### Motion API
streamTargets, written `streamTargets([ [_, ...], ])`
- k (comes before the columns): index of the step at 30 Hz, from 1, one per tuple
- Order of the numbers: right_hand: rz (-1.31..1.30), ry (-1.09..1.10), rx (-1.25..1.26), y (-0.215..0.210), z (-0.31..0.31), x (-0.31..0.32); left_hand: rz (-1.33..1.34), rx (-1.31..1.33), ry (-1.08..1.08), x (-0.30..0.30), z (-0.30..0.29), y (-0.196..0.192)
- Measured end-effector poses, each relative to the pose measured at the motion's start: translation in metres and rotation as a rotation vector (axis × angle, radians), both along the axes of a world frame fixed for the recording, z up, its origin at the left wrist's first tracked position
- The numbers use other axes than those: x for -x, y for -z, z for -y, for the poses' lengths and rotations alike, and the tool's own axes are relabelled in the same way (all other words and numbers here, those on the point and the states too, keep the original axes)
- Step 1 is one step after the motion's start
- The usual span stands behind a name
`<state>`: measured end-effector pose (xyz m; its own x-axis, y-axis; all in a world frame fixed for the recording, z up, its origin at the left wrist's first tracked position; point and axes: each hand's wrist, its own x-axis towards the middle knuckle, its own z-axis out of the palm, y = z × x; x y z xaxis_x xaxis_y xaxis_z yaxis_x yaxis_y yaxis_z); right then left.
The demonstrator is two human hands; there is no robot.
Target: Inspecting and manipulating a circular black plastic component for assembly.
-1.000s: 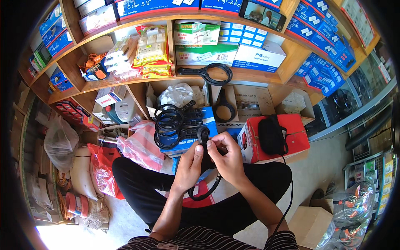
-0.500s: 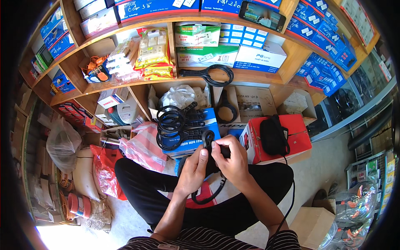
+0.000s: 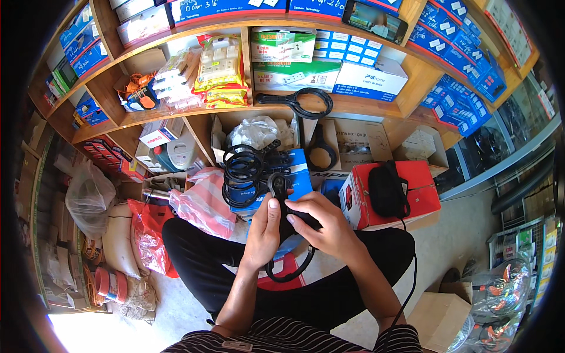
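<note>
Above my lap I hold a black plastic ring-shaped filter housing wrench [image 3: 288, 277]. Its handle end, with a small hole, points away from me; its ring hangs below my hands. My left hand [image 3: 262, 236] is closed round the handle, its thumb lying along it. My right hand [image 3: 323, 222] grips the wrench from the right, with thumb and forefinger near the handle. Part of the wrench is hidden behind my fingers. Just beyond, several similar black wrenches [image 3: 235, 170] lie piled on a blue box [image 3: 301, 170].
Another black wrench [image 3: 275, 99] rests on the shelf edge; one more [image 3: 318, 138] leans below it. A red box [image 3: 421, 203] at right carries a black pouch [image 3: 385, 191] with a cord. Bags [image 3: 206, 200] lie at left. An open carton [image 3: 438, 317] stands at lower right.
Both hands and the wrench have shifted slightly left, and the handle end has risen a little. My right fingers have straightened along the wrench. The view has tilted slightly.
</note>
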<state>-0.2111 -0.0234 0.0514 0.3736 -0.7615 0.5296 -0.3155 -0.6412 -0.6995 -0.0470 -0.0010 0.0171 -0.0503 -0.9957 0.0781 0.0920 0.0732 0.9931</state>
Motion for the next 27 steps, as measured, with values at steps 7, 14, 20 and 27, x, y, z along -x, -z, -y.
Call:
streamTargets([
  [7, 0.001, 0.092, 0.12, 0.01, 0.0, 0.005, -0.047, -0.025, 0.061, 0.007, -0.006, -0.013],
  [14, -0.073, 0.124, 0.155, 0.006, 0.002, 0.005, -0.01, 0.036, 0.031, 0.01, -0.003, -0.007],
  [20, -0.06, 0.09, 0.066, 0.006, 0.0, 0.003, -0.028, -0.094, 0.01, 0.008, -0.001, -0.002],
  [27, 0.031, 0.193, 0.062, 0.009, 0.0, 0.005, 0.056, -0.004, 0.032, 0.014, -0.001, -0.004],
])
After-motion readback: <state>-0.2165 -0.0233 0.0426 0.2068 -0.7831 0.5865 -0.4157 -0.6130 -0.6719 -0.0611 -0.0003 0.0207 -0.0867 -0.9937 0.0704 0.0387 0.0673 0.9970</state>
